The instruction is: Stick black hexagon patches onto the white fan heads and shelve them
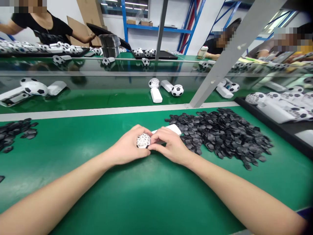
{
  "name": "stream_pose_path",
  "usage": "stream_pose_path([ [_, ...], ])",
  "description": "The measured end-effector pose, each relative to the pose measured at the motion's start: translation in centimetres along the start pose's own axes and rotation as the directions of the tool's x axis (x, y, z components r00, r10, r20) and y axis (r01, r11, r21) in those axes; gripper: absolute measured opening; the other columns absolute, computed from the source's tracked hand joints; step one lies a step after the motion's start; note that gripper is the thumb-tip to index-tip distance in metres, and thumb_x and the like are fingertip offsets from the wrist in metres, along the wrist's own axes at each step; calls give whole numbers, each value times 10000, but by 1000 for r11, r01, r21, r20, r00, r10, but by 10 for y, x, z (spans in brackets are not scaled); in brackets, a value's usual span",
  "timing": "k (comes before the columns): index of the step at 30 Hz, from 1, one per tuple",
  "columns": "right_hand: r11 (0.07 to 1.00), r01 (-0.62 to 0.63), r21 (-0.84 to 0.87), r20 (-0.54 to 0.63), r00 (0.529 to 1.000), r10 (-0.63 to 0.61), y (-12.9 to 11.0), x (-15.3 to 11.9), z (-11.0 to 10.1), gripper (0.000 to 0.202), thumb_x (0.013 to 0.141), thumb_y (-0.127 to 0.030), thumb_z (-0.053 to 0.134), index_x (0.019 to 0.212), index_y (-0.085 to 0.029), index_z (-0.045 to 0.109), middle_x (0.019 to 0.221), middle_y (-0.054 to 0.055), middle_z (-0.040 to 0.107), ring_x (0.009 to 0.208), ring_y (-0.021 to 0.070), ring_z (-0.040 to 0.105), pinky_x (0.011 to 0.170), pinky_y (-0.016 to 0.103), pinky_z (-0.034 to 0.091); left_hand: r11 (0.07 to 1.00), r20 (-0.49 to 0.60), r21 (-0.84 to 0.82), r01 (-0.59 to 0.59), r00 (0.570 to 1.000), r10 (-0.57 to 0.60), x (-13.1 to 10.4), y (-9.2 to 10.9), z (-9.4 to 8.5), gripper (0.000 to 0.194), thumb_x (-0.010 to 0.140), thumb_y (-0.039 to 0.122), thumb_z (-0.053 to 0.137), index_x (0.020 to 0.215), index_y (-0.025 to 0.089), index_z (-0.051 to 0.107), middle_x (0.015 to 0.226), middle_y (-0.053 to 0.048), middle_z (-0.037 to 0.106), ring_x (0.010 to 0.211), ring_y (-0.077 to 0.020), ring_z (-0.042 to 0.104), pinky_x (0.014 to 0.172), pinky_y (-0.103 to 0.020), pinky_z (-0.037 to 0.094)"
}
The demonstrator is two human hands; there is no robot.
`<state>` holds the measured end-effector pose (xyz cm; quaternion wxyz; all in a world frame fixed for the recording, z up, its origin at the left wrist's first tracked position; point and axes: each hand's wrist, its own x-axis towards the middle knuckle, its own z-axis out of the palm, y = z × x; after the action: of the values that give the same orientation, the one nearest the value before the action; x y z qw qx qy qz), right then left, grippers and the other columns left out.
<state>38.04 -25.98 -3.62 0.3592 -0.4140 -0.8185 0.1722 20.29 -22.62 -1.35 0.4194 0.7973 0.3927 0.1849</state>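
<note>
White plastic handheld piece [156, 136] with a round honeycomb-lattice head and a flat handle lies low over the green mat [146, 195], clamped between left hand [128, 147] and right hand [170, 146], and could slip into the nearby heap of small black hexagonal chips [225, 133] if either pinch loosens.

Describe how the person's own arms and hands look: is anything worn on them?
Both forearms are bare, with no sleeves in view. The left hand and the right hand have no gloves, and no ring, watch or bracelet shows. The fingers are slim. A bit of dark blue cloth shows by the right elbow, at the picture's lower right corner.
</note>
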Motion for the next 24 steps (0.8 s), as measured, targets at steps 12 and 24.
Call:
stream_pose_path([
  [12, 902, -172, -396, -72, 985, 156, 29, -6, -12, 561, 739, -446, 634, 1219, -238, 432, 1220, 73, 495, 1132, 267, 403, 930, 430, 329, 594, 19, -764, 251, 930, -367, 19, -19, -18, 312, 720, 401, 633, 890, 140, 618, 823, -47, 624, 667, -135, 574, 554, -221, 450],
  [24, 827, -295, -478, -107, 954, 279, 30, 0, -6, 434, 870, -318, 464, 1276, -201, 359, 1218, 95, 483, 1047, 270, 454, 839, 425, 406, 244, -53, -970, 6, 970, -236, 22, -39, -16, 201, 779, 268, 589, 948, 159, 583, 1020, -57, 587, 929, -168, 560, 818, -314, 496],
])
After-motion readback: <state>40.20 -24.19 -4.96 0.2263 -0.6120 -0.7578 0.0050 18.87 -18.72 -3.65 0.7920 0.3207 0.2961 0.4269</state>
